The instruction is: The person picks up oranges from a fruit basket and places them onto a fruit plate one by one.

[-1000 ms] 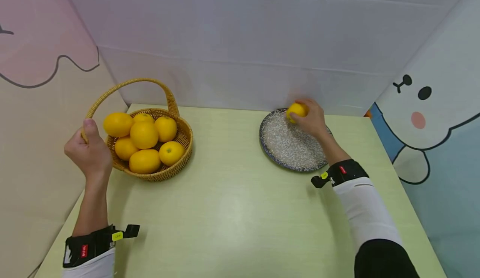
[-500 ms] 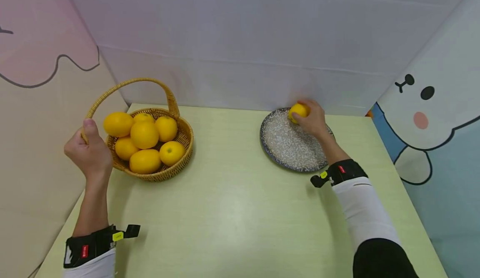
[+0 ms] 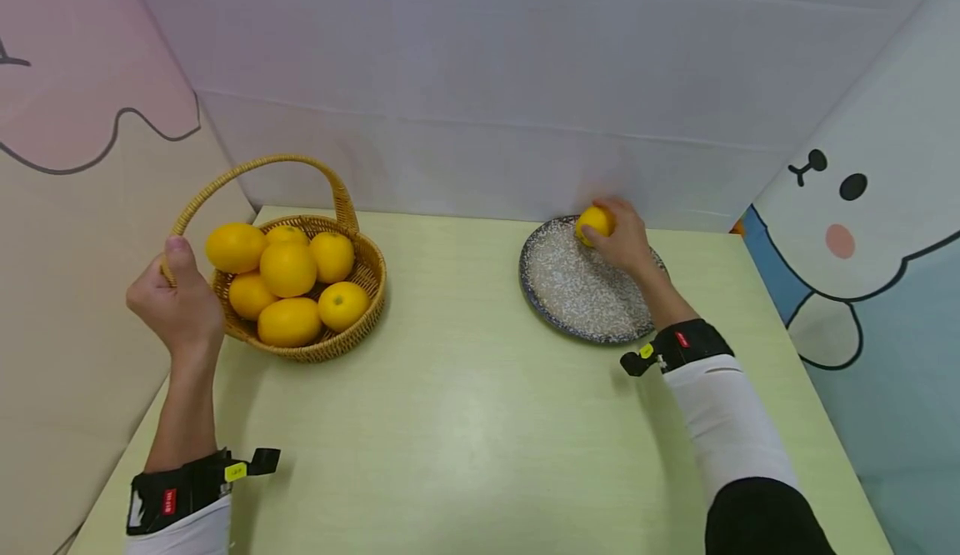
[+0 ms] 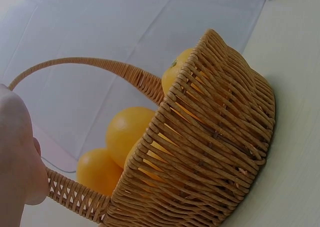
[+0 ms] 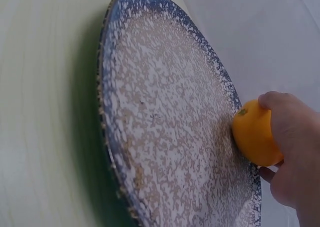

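Observation:
On the left, my left hand (image 3: 180, 301) grips the handle of a woven wicker basket (image 3: 375, 305) by its near left side. Several orange-yellow fruits, which look like oranges (image 3: 288, 270), are heaped inside; the left wrist view shows some of them above the wicker rim (image 4: 145, 137). My right hand (image 3: 625, 237) holds a single orange (image 3: 595, 223) between thumb and fingers at the far edge of a speckled plate (image 3: 577, 288). In the right wrist view this orange (image 5: 254, 133) sits against the plate's surface (image 5: 170, 112), near its dark blue rim.
The pale wooden table (image 3: 450, 405) extends between basket and plate and toward me. A white cloth wall (image 3: 465, 80) rises right behind the table's back edge. Printed side panels (image 3: 885, 305) stand on the right and left.
Almost nothing differs. My right hand and its orange have shifted only very slightly at the plate's far edge; the left hand and basket stay in place.

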A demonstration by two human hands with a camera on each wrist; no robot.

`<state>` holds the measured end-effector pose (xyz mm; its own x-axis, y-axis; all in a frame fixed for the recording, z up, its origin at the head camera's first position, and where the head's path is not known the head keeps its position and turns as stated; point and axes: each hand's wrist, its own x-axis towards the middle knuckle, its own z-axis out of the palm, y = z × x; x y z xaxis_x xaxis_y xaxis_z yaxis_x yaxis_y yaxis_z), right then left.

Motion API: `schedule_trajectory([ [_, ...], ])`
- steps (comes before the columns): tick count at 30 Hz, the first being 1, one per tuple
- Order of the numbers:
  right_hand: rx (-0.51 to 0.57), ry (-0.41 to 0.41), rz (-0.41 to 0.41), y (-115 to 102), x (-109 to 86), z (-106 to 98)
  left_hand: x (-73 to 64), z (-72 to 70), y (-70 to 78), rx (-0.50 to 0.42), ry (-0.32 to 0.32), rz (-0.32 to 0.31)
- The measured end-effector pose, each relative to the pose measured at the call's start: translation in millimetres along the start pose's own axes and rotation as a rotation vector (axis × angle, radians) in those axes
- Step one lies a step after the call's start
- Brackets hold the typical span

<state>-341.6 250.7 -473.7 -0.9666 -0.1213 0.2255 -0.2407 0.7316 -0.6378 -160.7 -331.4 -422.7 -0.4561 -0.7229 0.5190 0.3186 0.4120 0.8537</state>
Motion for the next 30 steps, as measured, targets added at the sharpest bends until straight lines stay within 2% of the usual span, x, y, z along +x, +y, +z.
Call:
schedule_trajectory([
  [10,-0.009,0.004,-0.031,-1,-5.3,0,-0.5,0.0,1.1,-0.017,0.005,0.015],
  [14,-0.044,0.011,-0.052,-1,-9.1,0,-1.1,-0.1,1.9,-0.022,0.005,0.021],
  [22,-0.156,0.046,-0.148,-9,-17.0,-5,-1.4,-0.2,2.4,-0.011,0.001,0.012],
  [30,-0.231,0.016,-0.224,-16,-20.1,-10,-0.4,0.2,2.7,-0.015,-0.005,0.009],
])
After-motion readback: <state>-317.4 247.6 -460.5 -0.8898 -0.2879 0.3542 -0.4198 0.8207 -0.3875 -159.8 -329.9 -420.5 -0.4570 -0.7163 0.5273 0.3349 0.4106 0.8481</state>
